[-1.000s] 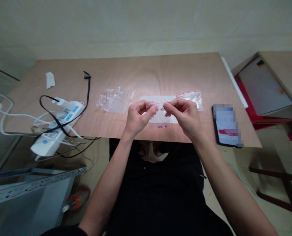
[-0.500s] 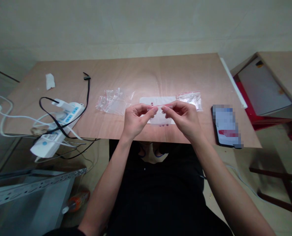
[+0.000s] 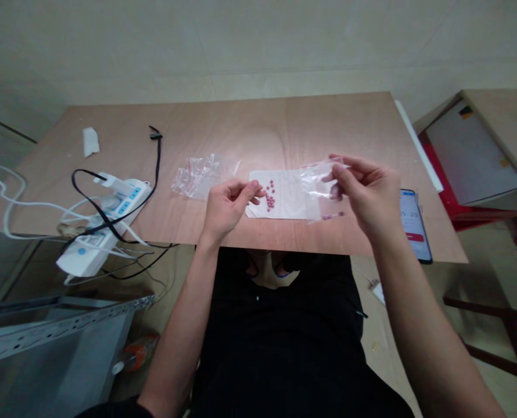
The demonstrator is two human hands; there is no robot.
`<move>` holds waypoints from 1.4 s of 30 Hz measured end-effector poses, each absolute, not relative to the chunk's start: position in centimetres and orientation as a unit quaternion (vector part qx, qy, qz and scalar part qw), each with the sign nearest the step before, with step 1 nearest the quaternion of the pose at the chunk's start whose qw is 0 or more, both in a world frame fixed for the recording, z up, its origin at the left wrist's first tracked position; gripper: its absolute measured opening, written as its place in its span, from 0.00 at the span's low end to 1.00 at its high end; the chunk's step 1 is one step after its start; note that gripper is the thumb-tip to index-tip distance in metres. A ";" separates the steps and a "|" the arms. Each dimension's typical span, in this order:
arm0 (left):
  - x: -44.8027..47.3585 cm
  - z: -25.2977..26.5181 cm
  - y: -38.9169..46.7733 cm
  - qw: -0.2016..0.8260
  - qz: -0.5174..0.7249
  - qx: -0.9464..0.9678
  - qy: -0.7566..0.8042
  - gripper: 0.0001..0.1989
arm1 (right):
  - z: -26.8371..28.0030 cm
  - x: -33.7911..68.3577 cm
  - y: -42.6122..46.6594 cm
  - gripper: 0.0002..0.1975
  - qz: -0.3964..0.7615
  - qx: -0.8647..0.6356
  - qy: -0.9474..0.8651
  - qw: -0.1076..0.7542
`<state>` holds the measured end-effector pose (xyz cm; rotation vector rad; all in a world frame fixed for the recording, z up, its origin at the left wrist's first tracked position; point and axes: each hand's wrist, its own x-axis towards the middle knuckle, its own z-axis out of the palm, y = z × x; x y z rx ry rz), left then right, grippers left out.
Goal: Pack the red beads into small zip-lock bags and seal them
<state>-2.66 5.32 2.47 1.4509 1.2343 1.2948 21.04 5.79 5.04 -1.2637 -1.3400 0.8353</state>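
A clear zip bag (image 3: 313,194) with a red line along its top hangs from my right hand (image 3: 369,194), pinched between thumb and fingers. A few small dark red beads lie at the bag's lower edge. My left hand (image 3: 228,209) is at the left end of a white sheet (image 3: 291,209), thumb and fingertips pressed together; what they hold, if anything, is too small to make out. Just right of those fingertips, several small pinkish-red beads (image 3: 270,200) are gathered on the sheet. The bag overlaps the sheet's right side.
Crumpled clear bags (image 3: 195,177) lie left of the sheet. A phone (image 3: 415,223) rests at the right, partly behind my right wrist. On the left are a white power strip (image 3: 106,229) with tangled cables, a black strap (image 3: 158,157) and a white scrap (image 3: 90,142).
Both hands were together at the bag's top over the sheet. My right hand has carried the bag rightward, my left has let go and shifted left, uncovering the beads.
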 end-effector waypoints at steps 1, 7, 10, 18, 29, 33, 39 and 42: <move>-3.6 1.9 5.7 0.360 0.524 0.563 0.528 0.17 | 4.9 22.0 6.4 0.16 0.320 -0.549 -0.555 0.536; -9.6 -1.2 7.3 0.053 0.399 0.484 0.777 0.16 | 3.1 27.0 10.8 0.21 0.152 -0.707 -0.566 0.396; -10.9 -1.9 7.1 0.033 0.305 0.481 0.821 0.20 | 2.2 27.5 11.7 0.28 0.041 -0.725 -0.604 0.328; -9.9 -1.1 7.1 0.000 0.289 0.472 0.833 0.10 | 0.5 26.1 10.6 0.22 0.035 -0.663 -0.667 0.337; -10.0 -0.4 7.0 -0.031 0.308 0.506 0.805 0.14 | 2.5 23.1 9.0 0.16 0.098 -0.591 -0.715 0.360; -10.4 -0.6 7.1 -0.056 0.338 0.505 0.792 0.14 | 2.8 22.6 8.8 0.15 0.115 -0.580 -0.721 0.361; -9.0 0.8 6.0 -0.068 0.449 0.594 0.664 0.12 | 4.0 21.2 7.8 0.13 0.157 -0.562 -0.710 0.394; -6.8 1.9 5.3 0.025 0.466 0.685 0.559 0.11 | 5.6 19.5 7.1 0.12 0.220 -0.516 -0.712 0.422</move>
